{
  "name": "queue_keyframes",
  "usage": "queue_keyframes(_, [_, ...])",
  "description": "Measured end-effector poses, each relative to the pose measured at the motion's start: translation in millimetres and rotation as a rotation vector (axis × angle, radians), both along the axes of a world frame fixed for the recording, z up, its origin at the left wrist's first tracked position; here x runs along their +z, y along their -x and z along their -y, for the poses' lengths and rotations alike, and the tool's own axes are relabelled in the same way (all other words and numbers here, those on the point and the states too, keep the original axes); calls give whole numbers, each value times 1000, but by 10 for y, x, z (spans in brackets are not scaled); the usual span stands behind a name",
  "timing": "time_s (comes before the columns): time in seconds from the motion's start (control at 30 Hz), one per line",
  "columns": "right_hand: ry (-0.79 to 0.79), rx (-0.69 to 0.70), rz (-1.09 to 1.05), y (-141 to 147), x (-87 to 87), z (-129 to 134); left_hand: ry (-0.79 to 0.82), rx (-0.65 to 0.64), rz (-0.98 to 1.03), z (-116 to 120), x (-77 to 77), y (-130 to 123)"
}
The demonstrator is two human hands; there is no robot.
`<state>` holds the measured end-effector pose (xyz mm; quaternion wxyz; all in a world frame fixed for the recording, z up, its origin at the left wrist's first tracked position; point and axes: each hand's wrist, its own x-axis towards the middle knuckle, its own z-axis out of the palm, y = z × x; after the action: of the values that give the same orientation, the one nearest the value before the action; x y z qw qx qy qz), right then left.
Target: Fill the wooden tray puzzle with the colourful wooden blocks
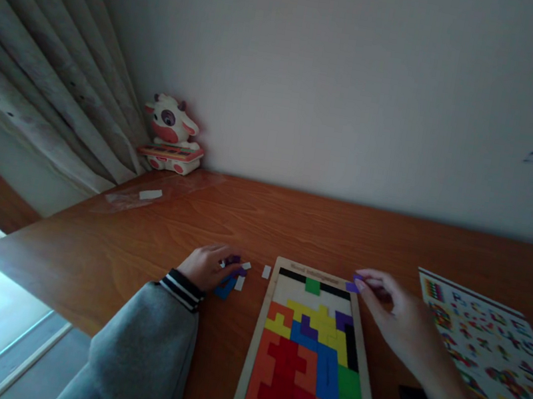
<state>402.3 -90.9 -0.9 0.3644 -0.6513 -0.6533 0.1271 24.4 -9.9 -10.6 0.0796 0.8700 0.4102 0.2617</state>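
Observation:
A flat wooden puzzle tray [249, 358] lies in front of me, filled with red, orange, yellow, green, blue, purple and black block pieces around a pale area near its top. My right hand [387, 299] pinches a small purple puzzle piece [352, 287] between thumb and fingers at the tray's upper right corner. Left of the tray, my left hand [210, 266] curls its fingers over a small pile of loose pieces. In that pile are a blue piece [225, 289], a white piece [239, 283] and some purple. What the left fingers grip is too small to make out.
Another white piece [266, 271] lies beside the tray's upper left edge. A printed pattern sheet [491, 343] is on the right, partly under my right sleeve. A toy cow with a keyboard [172, 137] and clear plastic wrap [119, 202] are at the back left of the wooden table [344, 222].

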Motion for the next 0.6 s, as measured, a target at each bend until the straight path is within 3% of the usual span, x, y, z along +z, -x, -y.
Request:
queue_keyframes(0.13, [2,10,0,-4,-16,-8,-37,5,-79,-40,-27,36])
queue_keyframes(0.27, [12,16,4,8,4,-5,-110,6,-131,-4,43,76])
queue_keyframes(0.43, [45,17,28,-4,-19,-8,-36,-133,-187,149,169,126])
queue_keyframes(0.6, [47,30,37,-18,-43,-12,-24,-195,-181,200,138,182])
